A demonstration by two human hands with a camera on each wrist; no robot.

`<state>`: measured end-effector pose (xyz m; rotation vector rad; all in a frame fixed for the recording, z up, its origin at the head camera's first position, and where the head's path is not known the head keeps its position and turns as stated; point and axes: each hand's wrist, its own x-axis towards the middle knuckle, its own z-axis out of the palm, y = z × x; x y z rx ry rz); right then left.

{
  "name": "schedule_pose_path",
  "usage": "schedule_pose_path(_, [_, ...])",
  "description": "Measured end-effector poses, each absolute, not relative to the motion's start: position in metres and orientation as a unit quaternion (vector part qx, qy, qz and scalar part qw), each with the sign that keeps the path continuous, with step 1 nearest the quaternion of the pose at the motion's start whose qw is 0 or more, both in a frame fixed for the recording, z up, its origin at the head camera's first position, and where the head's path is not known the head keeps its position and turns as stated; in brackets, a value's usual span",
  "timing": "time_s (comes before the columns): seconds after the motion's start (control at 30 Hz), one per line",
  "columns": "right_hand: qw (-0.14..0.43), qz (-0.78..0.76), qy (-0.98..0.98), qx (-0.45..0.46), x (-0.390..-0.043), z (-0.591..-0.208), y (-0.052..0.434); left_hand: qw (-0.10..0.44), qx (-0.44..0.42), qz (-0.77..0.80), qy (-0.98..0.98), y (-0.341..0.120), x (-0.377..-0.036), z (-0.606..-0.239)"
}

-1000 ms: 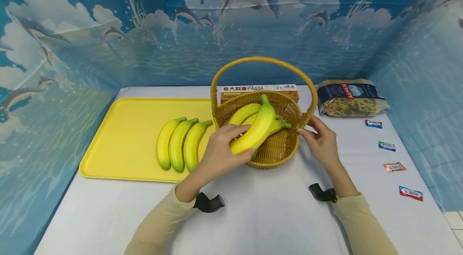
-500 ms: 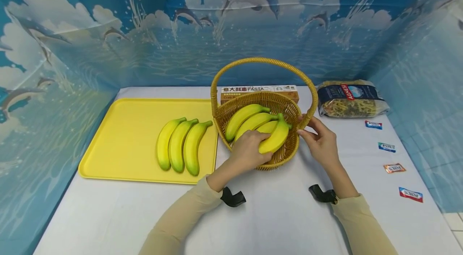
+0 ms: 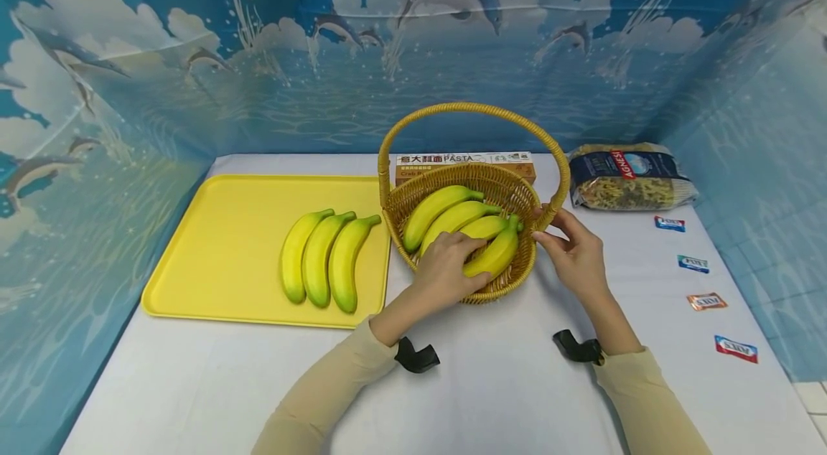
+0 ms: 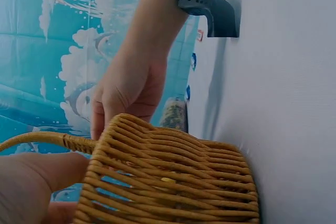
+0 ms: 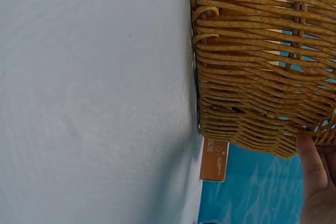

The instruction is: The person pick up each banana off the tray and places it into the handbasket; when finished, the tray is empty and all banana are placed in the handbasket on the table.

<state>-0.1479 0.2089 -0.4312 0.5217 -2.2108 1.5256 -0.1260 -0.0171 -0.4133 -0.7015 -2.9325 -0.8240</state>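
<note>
My left hand (image 3: 446, 270) reaches over the near rim of the wicker basket (image 3: 466, 298) and grips a yellow banana (image 3: 496, 255), thumb on the near side and fingers over its far side. That banana lies beside several others (image 3: 446, 205) inside the basket. At the basket's right side, where the handle meets the rim, my right hand (image 3: 575, 254) pinches the edge. The right wrist view shows the right thumb (image 5: 313, 166) against the weave. In the left wrist view the basket wall hides the bananas almost wholly.
Three bananas (image 3: 315, 258) lie side by side on a yellow tray (image 3: 226, 247) left of the basket. Behind it stands a pasta box (image 3: 461, 159). A bag of pasta (image 3: 629, 179) lies at the back right, with several small wrapped packets (image 3: 736, 349) along the right side.
My left hand has moved right and lowered its banana from above the basket down among the others. Over the last half second, the banana has settled slightly lower. My right hand stays at the rim.
</note>
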Motion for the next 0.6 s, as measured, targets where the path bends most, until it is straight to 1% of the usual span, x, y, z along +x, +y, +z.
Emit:
schedule_pose_path(0.23, [0.194,0.547,-0.793,0.186,-0.140,-0.419,0.204,0.014,-0.216,-0.376,-0.901,-0.041,-0.110,-0.395])
schedule_pose_path(0.33, [0.196,0.546,-0.793,0.185,-0.141,-0.419,0.204,0.041,-0.205,-0.408,-0.889,-0.063,-0.105,-0.389])
schedule_pose_path(0.43, [0.192,0.548,-0.793,0.185,-0.141,-0.419,0.204,0.084,-0.181,-0.430,-0.881,-0.094,-0.103,-0.383])
schedule_pose_path(0.6, [0.191,0.550,-0.792,0.186,-0.141,-0.419,0.204,0.162,-0.092,-0.457,-0.870,-0.159,-0.104,-0.378])
